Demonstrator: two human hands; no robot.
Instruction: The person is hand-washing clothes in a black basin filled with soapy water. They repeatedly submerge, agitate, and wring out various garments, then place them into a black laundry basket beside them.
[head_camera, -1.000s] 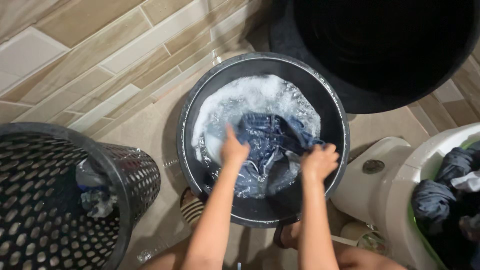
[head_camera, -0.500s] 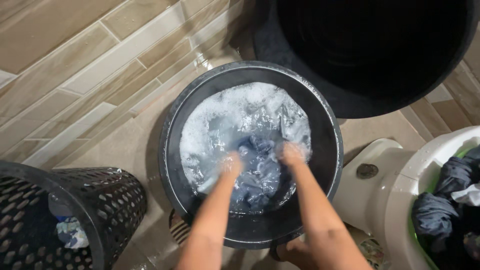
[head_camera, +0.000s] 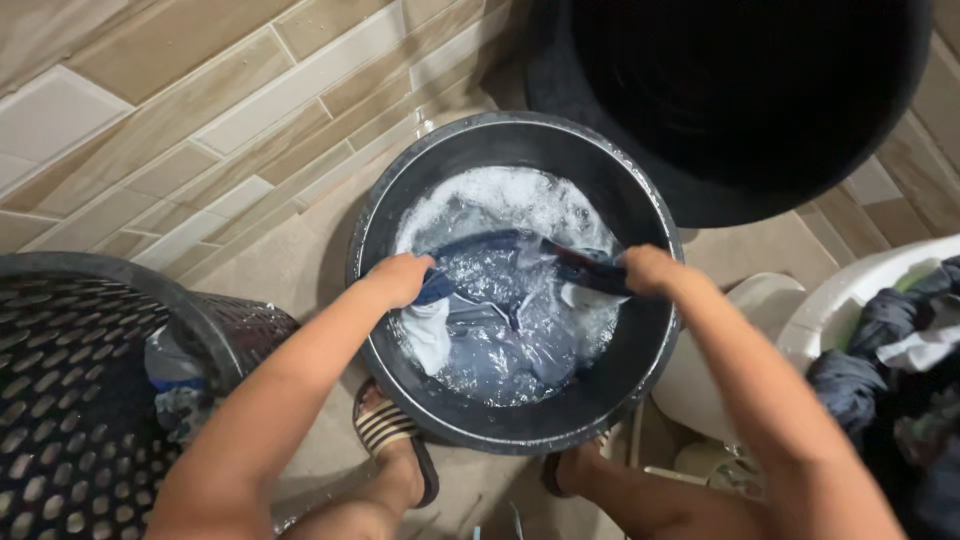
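Note:
A round black basin (head_camera: 455, 150) stands on the tiled floor, filled with soapy water. A wet blue-grey garment (head_camera: 500, 320) lies in it, with a dark blue band (head_camera: 500, 240) stretched taut above the foam. My left hand (head_camera: 400, 278) grips the garment's left end near the basin's left rim. At the right rim my right hand (head_camera: 645, 270) is closed on the other end. The two hands are spread wide apart.
A black perforated laundry basket (head_camera: 80, 400) with clothes stands at the left. A large black tub (head_camera: 750, 90) is behind the basin. At the right a white container (head_camera: 860, 290) holds dark clothes. My sandalled feet (head_camera: 385, 430) are by the basin's near edge.
My hands, which were pushing the garment together in the middle of the foam, have moved apart to the basin's sides, pulling the cloth out taut between them.

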